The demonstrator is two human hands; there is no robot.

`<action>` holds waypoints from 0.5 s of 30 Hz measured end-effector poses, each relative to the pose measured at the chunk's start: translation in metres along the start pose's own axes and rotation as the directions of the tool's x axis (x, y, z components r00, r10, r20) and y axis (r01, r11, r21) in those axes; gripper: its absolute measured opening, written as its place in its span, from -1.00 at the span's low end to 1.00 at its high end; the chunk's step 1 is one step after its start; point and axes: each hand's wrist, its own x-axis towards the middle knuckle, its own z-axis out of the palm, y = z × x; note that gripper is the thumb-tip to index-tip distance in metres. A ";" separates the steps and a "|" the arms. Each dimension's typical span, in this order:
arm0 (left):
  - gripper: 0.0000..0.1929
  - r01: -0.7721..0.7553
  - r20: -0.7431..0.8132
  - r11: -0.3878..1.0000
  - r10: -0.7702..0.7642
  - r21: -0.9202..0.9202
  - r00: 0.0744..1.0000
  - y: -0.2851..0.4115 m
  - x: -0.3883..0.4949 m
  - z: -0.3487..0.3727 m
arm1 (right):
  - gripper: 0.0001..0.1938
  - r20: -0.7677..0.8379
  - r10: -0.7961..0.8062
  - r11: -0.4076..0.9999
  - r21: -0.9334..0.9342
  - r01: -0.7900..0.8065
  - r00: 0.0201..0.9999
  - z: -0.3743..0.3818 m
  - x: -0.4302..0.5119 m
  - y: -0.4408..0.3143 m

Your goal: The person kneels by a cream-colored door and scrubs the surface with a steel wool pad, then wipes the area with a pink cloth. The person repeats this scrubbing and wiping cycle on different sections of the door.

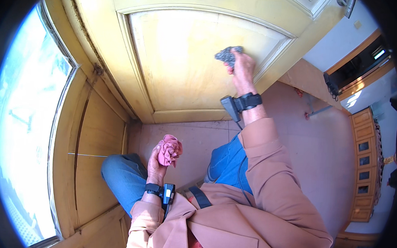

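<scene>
Up against the recessed panel of a yellow wooden door (184, 73), my right hand (243, 67) grips a grey scouring pad (228, 55) that looks like steel wool. The pad is at the panel's right part, apparently touching its surface. Lower down, above my left knee, my left hand (157, 168) holds a bunched pink cloth (170, 150). That cloth is clear of the door. Each wrist wears a black strap with a small device. The panel shows pale, glossy patches and is framed by raised moulding (135, 59).
A bright window (29, 116) in a worn yellow frame stands at the left. The door handle (348, 7) is at top right. Behind the door's edge are a wooden table (307, 75) and, farther right, a wooden cabinet (363, 164). Tiles cover the floor (301, 135).
</scene>
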 end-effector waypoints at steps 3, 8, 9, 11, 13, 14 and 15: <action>-0.61 -0.008 -0.053 1.000 0.007 -0.012 0.999 0.000 -0.001 0.001 | -0.84 0.060 0.001 1.000 -0.004 -0.001 0.998 -0.009 0.009 -0.011; -0.60 -0.012 -0.071 1.000 0.011 -0.016 0.997 0.000 0.001 0.000 | -0.84 0.052 0.008 1.000 -0.007 -0.007 0.999 0.000 0.003 0.002; -0.60 -0.011 -0.034 1.000 0.010 -0.008 0.999 0.000 0.001 0.000 | -0.84 0.029 -0.014 1.000 -0.008 0.014 0.999 0.002 0.000 0.006; -0.61 -0.007 -0.015 1.000 0.006 -0.007 1.000 -0.001 0.003 -0.002 | -0.85 0.026 0.108 0.993 -0.059 -0.107 0.994 0.004 -0.007 0.011; -0.61 -0.006 -0.030 1.000 0.006 0.004 1.000 -0.002 0.003 -0.004 | -0.85 0.055 0.104 0.994 -0.051 -0.101 0.993 0.005 -0.009 0.009; -0.61 -0.007 -0.038 1.000 0.008 0.012 0.999 -0.002 0.004 -0.005 | -0.85 0.069 0.068 0.998 -0.020 -0.066 0.995 0.004 -0.008 0.006; -0.61 -0.010 -0.035 1.000 0.010 0.002 0.999 -0.003 0.004 -0.005 | -0.85 0.069 0.045 0.999 -0.003 -0.045 0.997 0.004 -0.006 0.002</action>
